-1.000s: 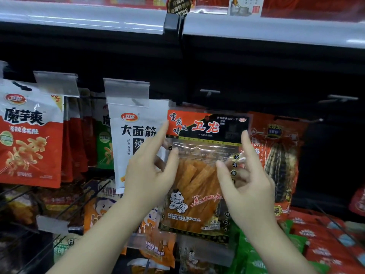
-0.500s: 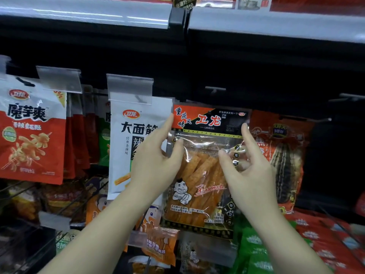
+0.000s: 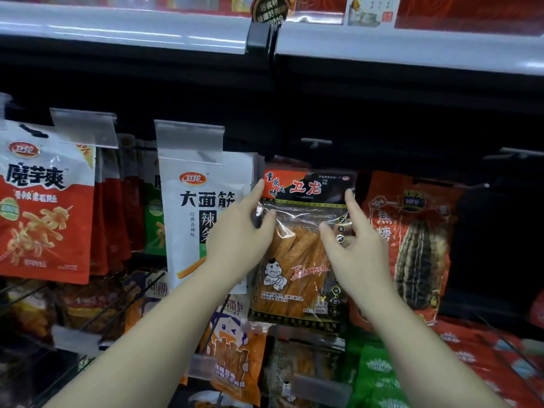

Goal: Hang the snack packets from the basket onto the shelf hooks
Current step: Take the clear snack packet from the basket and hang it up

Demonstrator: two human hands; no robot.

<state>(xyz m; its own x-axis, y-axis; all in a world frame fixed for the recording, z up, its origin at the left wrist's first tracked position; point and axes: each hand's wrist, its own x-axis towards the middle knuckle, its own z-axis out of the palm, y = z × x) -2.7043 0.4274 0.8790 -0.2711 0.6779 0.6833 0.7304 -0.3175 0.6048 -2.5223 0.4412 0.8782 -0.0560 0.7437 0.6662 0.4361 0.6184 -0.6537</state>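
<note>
Head view: we see both hands, left hand and right hand, pinching a clear snack packet of orange strips, black-and-orange header, against the shelf hooks.

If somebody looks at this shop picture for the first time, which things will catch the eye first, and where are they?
In the centre, the left hand and the right hand pinch a clear packet of orange snack sticks up at the hook row. To its left hangs a white packet under a plastic label holder. At the far left hangs a bright red and white packet.
</note>
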